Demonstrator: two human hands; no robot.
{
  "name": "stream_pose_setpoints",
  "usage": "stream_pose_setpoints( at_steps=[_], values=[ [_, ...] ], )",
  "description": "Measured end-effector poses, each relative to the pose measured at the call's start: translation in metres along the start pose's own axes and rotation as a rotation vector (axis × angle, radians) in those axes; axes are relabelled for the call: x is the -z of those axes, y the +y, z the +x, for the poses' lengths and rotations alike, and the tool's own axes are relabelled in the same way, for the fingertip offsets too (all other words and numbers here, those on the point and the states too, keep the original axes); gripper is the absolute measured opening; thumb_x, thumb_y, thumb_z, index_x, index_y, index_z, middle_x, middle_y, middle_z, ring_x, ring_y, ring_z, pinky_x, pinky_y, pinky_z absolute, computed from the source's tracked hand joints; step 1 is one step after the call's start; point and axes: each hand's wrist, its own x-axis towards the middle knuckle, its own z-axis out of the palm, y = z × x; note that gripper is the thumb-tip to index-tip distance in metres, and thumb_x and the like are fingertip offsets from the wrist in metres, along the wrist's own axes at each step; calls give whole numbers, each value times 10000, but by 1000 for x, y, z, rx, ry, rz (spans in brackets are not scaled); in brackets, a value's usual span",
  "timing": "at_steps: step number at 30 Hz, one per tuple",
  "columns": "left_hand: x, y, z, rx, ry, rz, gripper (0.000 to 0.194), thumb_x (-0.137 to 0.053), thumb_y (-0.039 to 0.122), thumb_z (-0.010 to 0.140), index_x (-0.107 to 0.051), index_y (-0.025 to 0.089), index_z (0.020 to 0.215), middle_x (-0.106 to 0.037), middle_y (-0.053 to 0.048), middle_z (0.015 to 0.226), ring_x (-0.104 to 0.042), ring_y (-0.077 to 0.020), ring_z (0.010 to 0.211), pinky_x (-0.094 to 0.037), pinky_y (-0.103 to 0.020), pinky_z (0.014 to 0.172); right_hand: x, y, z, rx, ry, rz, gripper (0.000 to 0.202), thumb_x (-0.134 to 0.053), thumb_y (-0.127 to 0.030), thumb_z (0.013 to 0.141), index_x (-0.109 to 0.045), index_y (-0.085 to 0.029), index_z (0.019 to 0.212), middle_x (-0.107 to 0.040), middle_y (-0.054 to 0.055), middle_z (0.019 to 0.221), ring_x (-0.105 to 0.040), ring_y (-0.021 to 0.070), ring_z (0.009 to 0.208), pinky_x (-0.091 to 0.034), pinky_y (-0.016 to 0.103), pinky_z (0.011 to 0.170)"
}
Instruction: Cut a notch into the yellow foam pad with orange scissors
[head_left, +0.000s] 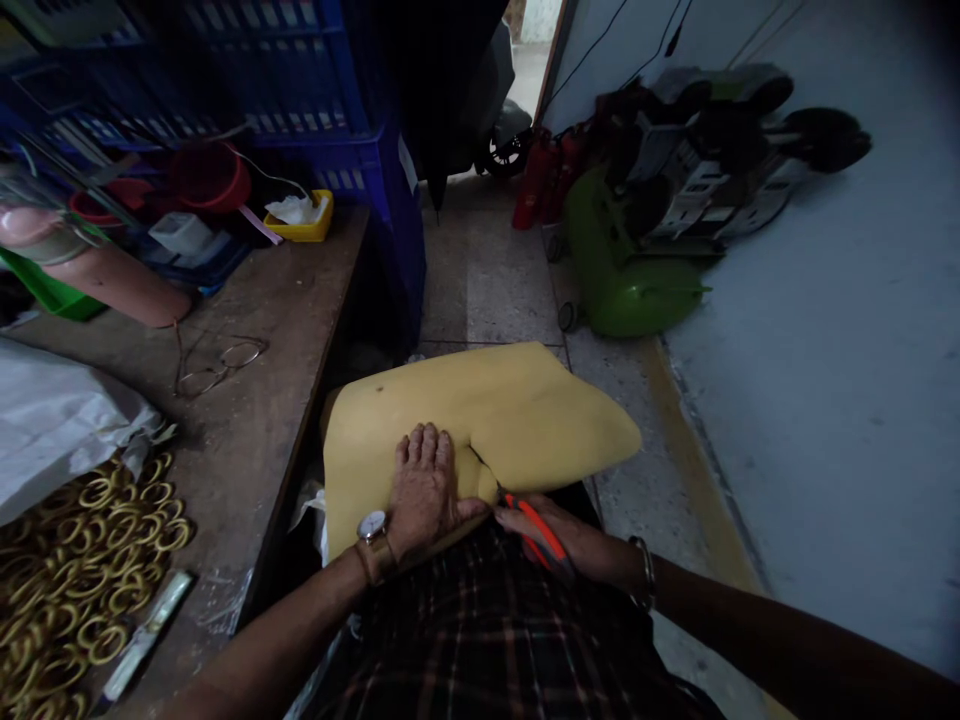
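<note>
A yellow, flexible sheet (420, 390) lies across my lap, with a small dark spot near its upper left. My left hand (424, 490) presses flat on it, fingers stretched and thumb pointing right; a watch is on that wrist. At the sheet's lower edge, my right hand (559, 530) grips pliers (534, 518) with orange-red and dark handles. Their dark tip meets the sheet just right of my left thumb. A dark line, a slit or crease, runs up and left from that tip. The jaws are too small to make out clearly.
On my left, a wooden table (300, 300) bears many gold-coloured rings (112, 540), a white sack (60, 420), a pink cylinder (112, 265) and a yellow basket (307, 222). Blue crates (375, 190) stand behind. A green compressor (637, 290) and red fire extinguishers (536, 180) line the right wall.
</note>
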Motion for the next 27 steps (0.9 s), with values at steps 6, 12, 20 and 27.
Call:
stream_pose_setpoints(
  at_steps=[6, 12, 20, 27],
  values=[
    [1, -2, -1, -1, 2, -28, 1059, -523, 772, 575, -384, 25, 1314, -351, -275, 1370, -272, -408, 1286, -190, -517, 1041, 5, 6, -17, 79, 8, -183, 442, -418, -525, 851, -425, -188, 565, -427, -27, 552, -419, 113, 565, -367, 267, 615],
    [-1, -11, -2, -22, -26, -116, 1112, -570, 767, 528, -371, 19, 1326, -335, -286, 1376, -261, -413, 1290, -214, -534, 1030, 12, 0, -33, 82, -10, -193, 398, -446, -522, 830, -433, -190, 610, -413, -23, 607, -387, 111, 579, -358, 249, 571],
    [18, 6, -3, -45, 4, -207, 1136, -622, 757, 463, -344, 108, 1354, -321, -263, 1391, -255, -426, 1288, -219, -584, 1000, 13, -7, -30, 80, -18, -305, 419, -412, -479, 856, -407, -188, 555, -439, -20, 566, -424, 114, 572, -374, 263, 606],
    [14, 49, -4, -69, 35, -98, 1058, -754, 456, 543, -245, 64, 1382, -329, -242, 1395, -238, -410, 1299, -185, -553, 1037, 20, -31, -27, 134, -27, -246, 370, -504, -494, 789, -489, -197, 569, -452, -14, 526, -457, 123, 557, -397, 245, 570]
  ],
)
